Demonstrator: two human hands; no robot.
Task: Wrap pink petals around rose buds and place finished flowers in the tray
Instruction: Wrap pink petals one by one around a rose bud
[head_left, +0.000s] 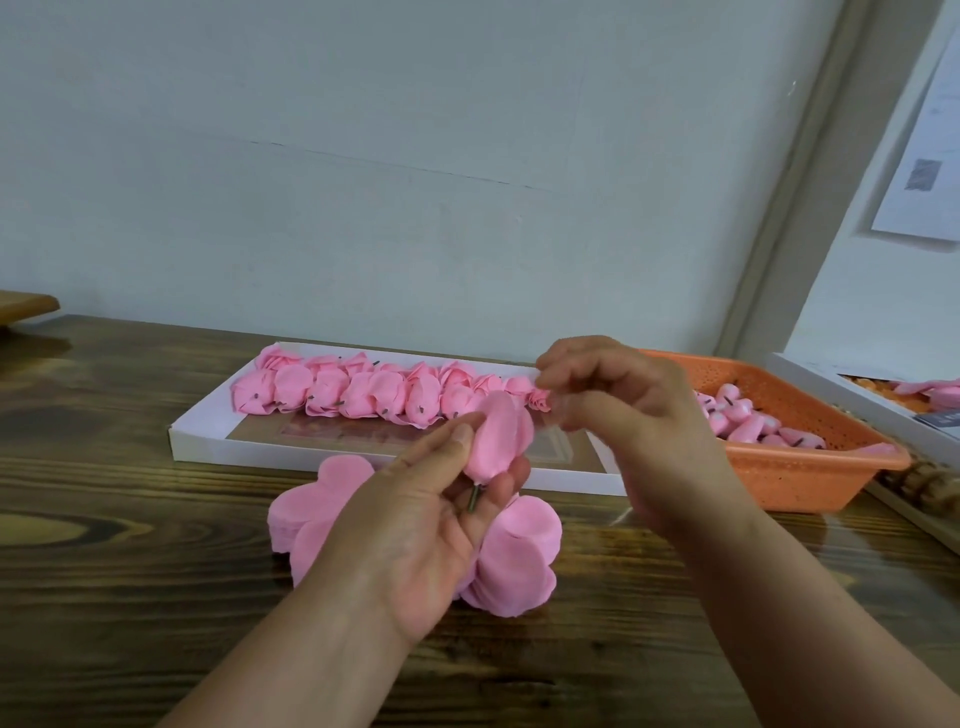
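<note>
**Petal going onto a bud, mid-wrap**

Head view: The step in hand looks like wrapping, not placing. The left hand (441, 514) has its grip clamped on a rose bud (500, 436), thumb and fingers curled round its lower part, with the short dark stem (474, 499) poking out below between the fingers. A pink petal already lies against the bud's near face. The right hand (618, 415) hovers just beside the bud's upper right, fingertips drawn together as if pinching a petal edge; motion blur hides what, if anything, is between them, so I cannot tell whether it holds a petal.

The bud sits above the left palm, lifted off the table (130, 519), directly over the stacks of loose petals (322, 514) lying beneath both hands. Behind it, the white tray (208, 441) carries a row of finished flowers (363, 395) along its far side, with its near strip bare. The orange basket (810, 467) to the right holds more unwrapped buds.

Next, I judge, the petal must be pulled snug round the bud and pressed at the base, with the left hand turning the stem; a loose grip there could let the layers spring open.
</note>
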